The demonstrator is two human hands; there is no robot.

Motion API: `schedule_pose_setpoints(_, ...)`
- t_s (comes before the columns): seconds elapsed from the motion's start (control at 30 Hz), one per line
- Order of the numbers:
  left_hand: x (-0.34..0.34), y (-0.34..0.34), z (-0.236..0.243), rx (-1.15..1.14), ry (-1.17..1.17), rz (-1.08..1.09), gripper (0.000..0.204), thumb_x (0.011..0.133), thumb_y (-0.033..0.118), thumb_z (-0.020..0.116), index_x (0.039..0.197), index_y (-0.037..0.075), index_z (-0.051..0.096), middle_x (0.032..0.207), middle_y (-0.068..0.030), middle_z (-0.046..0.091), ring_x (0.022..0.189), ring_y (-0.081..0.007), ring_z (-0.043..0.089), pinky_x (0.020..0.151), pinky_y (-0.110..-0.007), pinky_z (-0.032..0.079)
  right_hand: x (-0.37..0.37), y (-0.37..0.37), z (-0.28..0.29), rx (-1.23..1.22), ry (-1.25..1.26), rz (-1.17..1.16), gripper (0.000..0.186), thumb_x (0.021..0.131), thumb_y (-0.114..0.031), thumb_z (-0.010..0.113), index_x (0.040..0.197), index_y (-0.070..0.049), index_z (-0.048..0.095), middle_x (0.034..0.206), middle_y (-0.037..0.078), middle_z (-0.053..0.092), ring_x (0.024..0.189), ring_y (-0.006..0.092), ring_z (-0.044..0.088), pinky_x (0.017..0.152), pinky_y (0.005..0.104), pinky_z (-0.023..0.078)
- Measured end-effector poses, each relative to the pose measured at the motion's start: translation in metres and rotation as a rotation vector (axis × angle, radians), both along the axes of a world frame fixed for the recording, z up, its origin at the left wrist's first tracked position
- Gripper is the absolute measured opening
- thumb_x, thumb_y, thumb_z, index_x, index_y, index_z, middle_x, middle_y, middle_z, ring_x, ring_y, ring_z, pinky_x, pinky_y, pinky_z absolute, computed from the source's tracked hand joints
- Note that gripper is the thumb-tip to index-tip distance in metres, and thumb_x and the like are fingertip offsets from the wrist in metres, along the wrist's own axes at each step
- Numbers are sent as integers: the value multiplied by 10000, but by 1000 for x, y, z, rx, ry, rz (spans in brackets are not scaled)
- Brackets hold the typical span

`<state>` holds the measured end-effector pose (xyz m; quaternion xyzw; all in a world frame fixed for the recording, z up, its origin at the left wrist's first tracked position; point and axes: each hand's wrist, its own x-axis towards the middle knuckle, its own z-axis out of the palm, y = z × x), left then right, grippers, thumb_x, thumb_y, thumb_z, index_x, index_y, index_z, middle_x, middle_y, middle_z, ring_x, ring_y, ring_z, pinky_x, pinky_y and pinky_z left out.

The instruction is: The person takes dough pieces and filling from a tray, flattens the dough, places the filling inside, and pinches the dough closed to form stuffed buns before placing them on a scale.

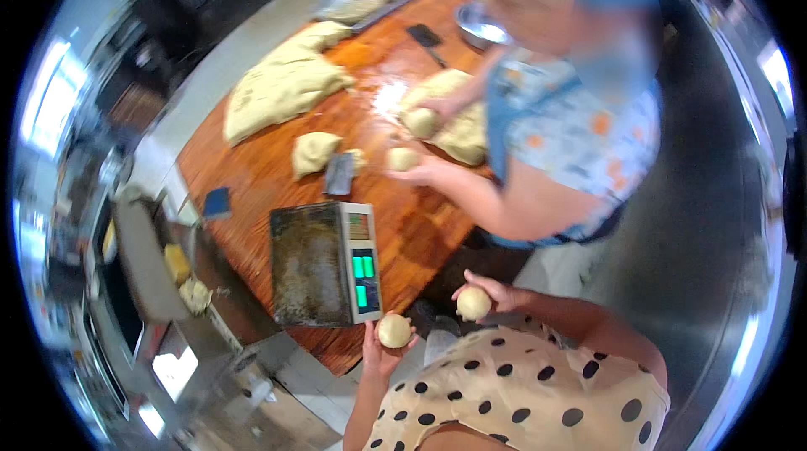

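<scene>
In my left hand [378,359] sits a round pale-yellow dough ball [394,331], just off the near corner of the digital scale [308,264]. My right hand [504,293] holds a second dough ball [473,304] beyond the table's near right edge, its fingers curled round the back. The scale has a worn dark platform with no dough on it and a lit green display [363,277]. Beyond it lie a small dough lump [314,155] and a grey scraper [340,174] that partly covers a scrap of dough.
A co-worker [580,131] at the table's right side holds a dough ball [419,122] and another dough ball [403,158]. On the wooden table [244,174] lie a large dough slab [282,85], more dough [461,136], a blue scraper [217,203] and a metal bowl [481,26].
</scene>
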<state>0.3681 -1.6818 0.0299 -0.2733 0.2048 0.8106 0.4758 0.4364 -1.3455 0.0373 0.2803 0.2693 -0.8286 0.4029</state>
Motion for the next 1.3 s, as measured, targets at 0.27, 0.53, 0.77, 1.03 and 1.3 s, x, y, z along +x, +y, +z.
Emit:
schedule_pose_setpoints(0.27,38,176,4,67,-236,-376,451,821,286,513,1135,-25,604,1071,-198,643,1034,-357,605,974,-551,466,108,105,15,-86,70,-523,621,974,-559,407,1095,4,640,991,211,694,831,317,709,608,385,590)
schedule_pose_setpoints(0.53,123,358,-31,163,59,-949,556,892,273,556,1328,-64,486,914,-175,678,853,-321,667,800,-430,554,255,232,-7,12,174,-690,508,966,-390,388,1063,47,628,923,217,687,757,326,713,431,366,568)
schedule_pose_setpoints(0.77,240,565,-78,276,-104,-930,635,850,201,548,1418,-28,382,1069,-216,652,876,-327,659,817,-471,560,380,352,-64,179,239,-1099,449,958,-334,399,1021,49,624,893,234,674,712,334,691,528,371,584)
schedule_pose_setpoints(1.03,287,726,-34,291,-47,-959,693,764,173,543,1416,-3,382,1415,-259,452,1016,-347,621,970,-493,490,451,469,-68,200,437,-1369,508,966,-392,400,994,66,617,857,244,661,708,362,685,415,374,560)
schedule_pose_setpoints(1.3,264,853,-77,291,14,-1467,512,953,382,523,1329,36,494,1179,-220,642,816,-263,691,746,-401,582,418,595,-31,694,26,-1119,492,971,-415,427,934,15,663,804,189,695,683,318,694,582,399,550)
